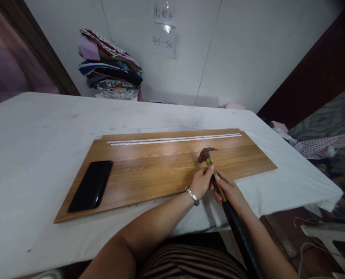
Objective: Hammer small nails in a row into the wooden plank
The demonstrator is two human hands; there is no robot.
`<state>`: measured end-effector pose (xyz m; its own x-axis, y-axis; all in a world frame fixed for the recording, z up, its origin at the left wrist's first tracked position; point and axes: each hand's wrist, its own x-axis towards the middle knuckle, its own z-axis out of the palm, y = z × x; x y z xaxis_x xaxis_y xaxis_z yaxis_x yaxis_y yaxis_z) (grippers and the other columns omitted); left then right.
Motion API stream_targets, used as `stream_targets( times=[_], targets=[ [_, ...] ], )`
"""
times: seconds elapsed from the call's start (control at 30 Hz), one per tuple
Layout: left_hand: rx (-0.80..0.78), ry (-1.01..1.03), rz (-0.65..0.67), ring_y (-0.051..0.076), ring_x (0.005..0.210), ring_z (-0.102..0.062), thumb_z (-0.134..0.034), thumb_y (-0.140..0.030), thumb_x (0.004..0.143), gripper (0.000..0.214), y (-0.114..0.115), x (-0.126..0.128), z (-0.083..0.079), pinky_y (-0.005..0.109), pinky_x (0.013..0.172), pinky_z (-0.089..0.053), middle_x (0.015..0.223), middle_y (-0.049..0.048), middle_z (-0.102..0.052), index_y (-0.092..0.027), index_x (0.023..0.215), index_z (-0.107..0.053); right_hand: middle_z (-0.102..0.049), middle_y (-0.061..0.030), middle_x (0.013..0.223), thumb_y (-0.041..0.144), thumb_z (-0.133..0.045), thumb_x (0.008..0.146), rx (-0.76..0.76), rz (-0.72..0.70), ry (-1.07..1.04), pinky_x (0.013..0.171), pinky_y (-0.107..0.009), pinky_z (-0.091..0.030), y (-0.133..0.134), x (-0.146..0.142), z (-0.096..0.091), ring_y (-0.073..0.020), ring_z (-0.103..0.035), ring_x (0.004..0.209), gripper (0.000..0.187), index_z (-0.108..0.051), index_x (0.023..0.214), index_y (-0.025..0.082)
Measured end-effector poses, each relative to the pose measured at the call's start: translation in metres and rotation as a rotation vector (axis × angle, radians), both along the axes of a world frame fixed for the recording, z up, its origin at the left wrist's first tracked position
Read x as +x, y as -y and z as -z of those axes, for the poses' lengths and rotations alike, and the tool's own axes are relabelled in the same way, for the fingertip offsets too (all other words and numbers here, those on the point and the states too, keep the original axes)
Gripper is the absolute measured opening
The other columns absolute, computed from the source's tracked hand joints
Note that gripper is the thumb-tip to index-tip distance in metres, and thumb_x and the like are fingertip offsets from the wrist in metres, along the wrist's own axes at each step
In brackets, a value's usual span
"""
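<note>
A long wooden board lies on the white table. My right hand grips a hammer by its handle, the rusty head resting low over the board at the right end of a row of small driven nails. My left hand, with a silver bracelet on its wrist, is closed in a pinch right beside the hammer head; what it pinches is too small to make out. Two loose nails lie on the board further left.
A black phone lies on the board's left end. A strip of pale tape or nails runs along the board's far edge. Folded cloths are stacked against the wall. Fabric lies to the right of the table.
</note>
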<state>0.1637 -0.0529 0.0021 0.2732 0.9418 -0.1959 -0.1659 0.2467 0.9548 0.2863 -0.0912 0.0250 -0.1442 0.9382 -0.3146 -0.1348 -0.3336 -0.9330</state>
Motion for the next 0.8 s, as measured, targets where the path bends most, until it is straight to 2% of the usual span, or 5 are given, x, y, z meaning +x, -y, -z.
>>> stream_targets(
  times=[0.33, 0.57, 0.8],
  targets=[
    [-0.012, 0.029, 0.008, 0.009, 0.039, -0.045, -0.051, -0.075, 0.085, 0.061, -0.002, -0.002, 0.002, 0.022, 0.046, -0.034, 0.041, -0.0030, -0.048, -0.019, 0.062, -0.054, -0.063, 0.0043, 0.068, 0.055, -0.074, 0.081, -0.012, 0.049, 0.012, 0.034, -0.019, -0.033, 0.004, -0.007, -0.009, -0.0062, -0.044, 0.036, 0.068, -0.055, 0.139, 0.023],
    [-0.042, -0.011, 0.006, 0.011, 0.042, -0.049, -0.052, -0.074, 0.086, 0.061, -0.001, -0.004, -0.004, 0.023, 0.048, -0.036, 0.042, -0.0020, -0.049, -0.018, 0.062, -0.056, -0.064, 0.0041, 0.067, 0.054, -0.073, 0.081, -0.005, 0.044, 0.017, 0.034, -0.019, -0.032, 0.004, -0.009, -0.010, -0.0064, -0.044, 0.035, 0.068, -0.056, 0.138, 0.023],
    [-0.022, 0.006, 0.021, 0.009, 0.039, -0.043, -0.050, -0.072, 0.088, 0.060, -0.003, -0.004, -0.003, 0.022, 0.046, -0.032, 0.041, -0.0032, -0.046, -0.019, 0.060, -0.052, -0.064, 0.0042, 0.067, 0.053, -0.073, 0.082, 0.002, 0.043, 0.044, 0.034, -0.019, -0.033, 0.003, -0.009, -0.011, -0.0066, -0.045, 0.036, 0.067, -0.056, 0.139, 0.023]
  ],
)
